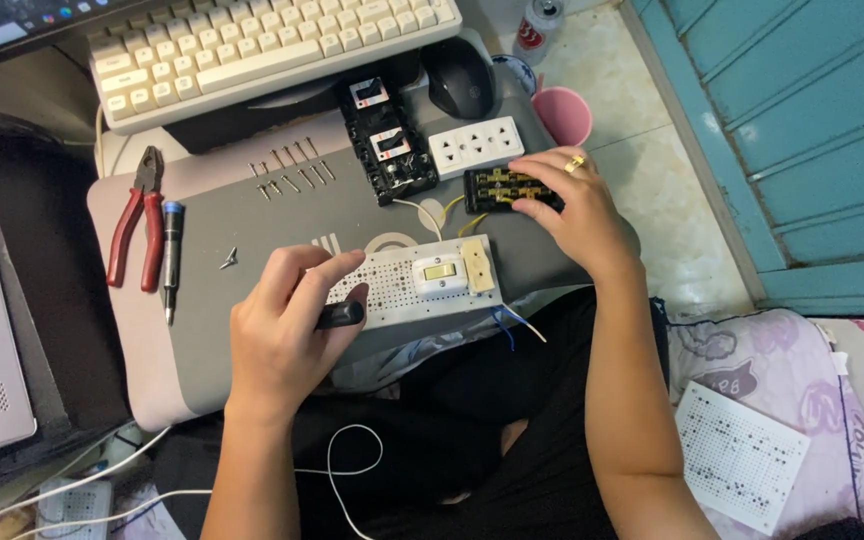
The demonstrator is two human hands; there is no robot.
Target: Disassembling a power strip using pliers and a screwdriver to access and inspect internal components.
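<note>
The left hand pinches a black screwdriver handle beside the white perforated board. The right hand presses fingertips on a black socket block on the grey surface.

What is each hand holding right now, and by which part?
Left hand grips a black tool handle. Right hand rests fingertips on the black socket block, not lifting it.

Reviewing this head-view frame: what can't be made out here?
- Tool in the left hand: only a black handle shows; the fingers hide its tip.
- Black socket insert under the right hand: fingers cover its right end.
- Monitor: cut off by the top edge.
- Screws on the grey board: too small to tell type.
</note>
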